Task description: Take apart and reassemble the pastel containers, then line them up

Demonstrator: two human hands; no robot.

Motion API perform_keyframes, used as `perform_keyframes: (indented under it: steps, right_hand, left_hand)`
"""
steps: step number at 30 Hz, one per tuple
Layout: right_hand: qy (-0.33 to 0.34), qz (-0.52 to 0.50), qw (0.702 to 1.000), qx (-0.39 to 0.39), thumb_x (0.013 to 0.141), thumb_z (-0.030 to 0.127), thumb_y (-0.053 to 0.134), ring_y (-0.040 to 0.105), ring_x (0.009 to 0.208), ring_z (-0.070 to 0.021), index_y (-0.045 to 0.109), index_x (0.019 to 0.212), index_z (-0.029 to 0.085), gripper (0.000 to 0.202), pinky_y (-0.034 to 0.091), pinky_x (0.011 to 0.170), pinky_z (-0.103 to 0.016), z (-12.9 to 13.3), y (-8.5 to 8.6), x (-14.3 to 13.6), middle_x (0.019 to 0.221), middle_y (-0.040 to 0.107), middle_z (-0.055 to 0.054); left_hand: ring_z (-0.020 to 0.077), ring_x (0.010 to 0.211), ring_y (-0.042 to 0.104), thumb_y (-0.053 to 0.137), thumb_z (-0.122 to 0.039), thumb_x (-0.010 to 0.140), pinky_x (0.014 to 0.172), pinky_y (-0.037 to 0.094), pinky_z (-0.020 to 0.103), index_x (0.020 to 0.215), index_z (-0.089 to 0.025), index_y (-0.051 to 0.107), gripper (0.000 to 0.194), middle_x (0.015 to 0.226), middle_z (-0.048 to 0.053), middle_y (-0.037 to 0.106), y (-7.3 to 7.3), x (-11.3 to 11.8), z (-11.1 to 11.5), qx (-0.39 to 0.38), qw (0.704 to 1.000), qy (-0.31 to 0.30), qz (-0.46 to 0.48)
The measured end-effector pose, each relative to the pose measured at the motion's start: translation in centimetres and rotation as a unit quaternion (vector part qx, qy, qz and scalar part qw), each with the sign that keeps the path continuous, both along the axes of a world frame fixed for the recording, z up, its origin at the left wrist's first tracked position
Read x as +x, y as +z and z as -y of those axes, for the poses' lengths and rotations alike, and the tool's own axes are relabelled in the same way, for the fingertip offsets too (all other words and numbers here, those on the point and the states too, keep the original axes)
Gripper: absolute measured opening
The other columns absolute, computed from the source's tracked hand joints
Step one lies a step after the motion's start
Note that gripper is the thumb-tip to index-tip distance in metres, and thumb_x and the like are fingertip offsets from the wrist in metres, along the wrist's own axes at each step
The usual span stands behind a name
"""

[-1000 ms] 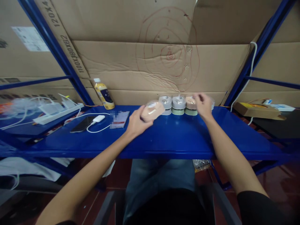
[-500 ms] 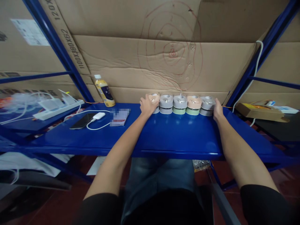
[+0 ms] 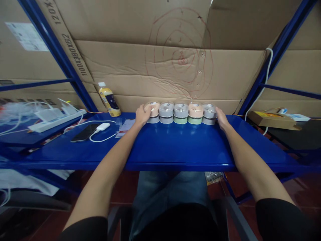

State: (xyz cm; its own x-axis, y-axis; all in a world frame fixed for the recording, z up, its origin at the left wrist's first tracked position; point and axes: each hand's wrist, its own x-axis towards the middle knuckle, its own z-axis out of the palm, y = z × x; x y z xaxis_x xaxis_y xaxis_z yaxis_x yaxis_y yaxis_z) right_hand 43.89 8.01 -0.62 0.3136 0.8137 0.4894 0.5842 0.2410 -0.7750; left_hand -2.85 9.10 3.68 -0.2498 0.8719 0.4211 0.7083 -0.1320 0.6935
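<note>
row of five stacked containers (image 3: 181, 109) has shifted left along table (image 3: 185, 147) back edge, nearer bottle (image 3: 110, 100). left hand (image 3: 142, 116) touches left end, can't tell if grip closed; right hand (image 3: 222, 119) open against right end.

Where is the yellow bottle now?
In the head view, the yellow bottle stands at the back left of the blue table, against the cardboard, behind the phone.
</note>
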Motion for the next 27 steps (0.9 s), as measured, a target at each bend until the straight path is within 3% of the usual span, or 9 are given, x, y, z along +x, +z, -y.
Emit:
perform_keyframes:
  steps: [3, 8, 13, 16, 21, 25, 27]
  right_hand:
    - [0.020, -0.076, 0.997, -0.018, 0.094, 0.075, 0.045, 0.062, 0.137, -0.0288, 0.062, 0.141, 0.020, 0.074, 0.050, 0.115, -0.044, 0.0, -0.1, -1.4, 0.150, 0.065, -0.015]
    - [0.059, -0.056, 0.996, -0.040, 0.092, 0.077, 0.052, 0.061, 0.138, -0.0304, 0.054, 0.148, 0.021, 0.079, 0.050, 0.116, -0.046, 0.5, 0.2, -3.4, 0.150, 0.064, -0.015]
    - [-0.066, 0.047, 0.997, -0.012, 0.066, 0.075, 0.082, 0.044, 0.151, -0.0444, 0.034, 0.162, 0.009, 0.126, 0.038, 0.123, -0.058, 1.9, 0.9, -5.4, 0.163, 0.043, -0.030]
    - [-0.083, 0.087, 0.993, -0.015, 0.063, 0.071, 0.087, 0.045, 0.149, -0.0482, 0.036, 0.162, 0.010, 0.127, 0.036, 0.121, -0.065, 2.5, 1.2, -6.4, 0.159, 0.048, -0.032]
    - [-0.121, 0.089, 0.988, -0.021, 0.070, 0.064, 0.084, 0.056, 0.138, -0.0454, 0.052, 0.151, 0.016, 0.100, 0.041, 0.117, -0.063, 2.8, 1.7, -6.7, 0.145, 0.064, -0.024]
    - [-0.172, -0.018, 0.985, 0.021, 0.071, 0.061, 0.081, 0.061, 0.132, -0.0401, 0.057, 0.143, 0.015, 0.089, 0.047, 0.114, -0.054, 3.0, 3.1, -5.5, 0.140, 0.066, -0.022]
    - [-0.153, -0.094, 0.982, 0.065, 0.074, 0.063, 0.075, 0.063, 0.128, -0.0370, 0.059, 0.136, 0.016, 0.079, 0.051, 0.109, -0.054, 3.4, 4.3, -4.8, 0.136, 0.068, -0.019]
  left_hand:
    - [0.0372, 0.143, 0.056, 0.053, -0.052, 0.101, 0.120, 0.041, 0.045, 0.146, -0.006, 0.056, 0.064, 0.150, 0.024, 0.063, 0.0, -1.6, -0.2, -0.004, 1.000, 0.018, -0.007]
    - [0.0364, 0.143, 0.057, 0.050, -0.052, 0.102, 0.120, 0.042, 0.046, 0.148, -0.007, 0.056, 0.064, 0.150, 0.022, 0.063, -0.1, -3.5, 0.0, -0.007, 1.000, 0.026, -0.002]
    - [0.0361, 0.146, 0.055, 0.050, -0.052, 0.102, 0.123, 0.039, 0.045, 0.155, -0.004, 0.048, 0.071, 0.151, 0.025, 0.061, -0.2, -3.9, 0.5, -0.011, 0.999, 0.030, 0.025]
    - [0.0367, 0.145, 0.055, 0.052, -0.050, 0.101, 0.122, 0.040, 0.047, 0.154, -0.005, 0.047, 0.070, 0.149, 0.026, 0.062, -0.5, -3.8, 0.5, 0.013, 0.999, 0.038, 0.026]
    - [0.0372, 0.140, 0.056, 0.059, -0.046, 0.096, 0.121, 0.041, 0.052, 0.143, -0.011, 0.055, 0.059, 0.143, 0.023, 0.063, -1.0, -3.2, 0.7, 0.140, 0.990, 0.013, 0.005]
    - [0.0328, 0.120, 0.064, 0.063, -0.037, 0.091, 0.108, 0.051, 0.050, 0.121, -0.016, 0.062, 0.038, 0.121, 0.017, 0.067, -0.2, -1.7, 2.6, 0.293, 0.955, -0.043, -0.030]
    - [0.0279, 0.105, 0.066, 0.062, -0.034, 0.089, 0.096, 0.055, 0.045, 0.107, -0.018, 0.063, 0.024, 0.108, 0.012, 0.068, 0.4, -0.5, 4.2, 0.355, 0.929, -0.088, -0.049]
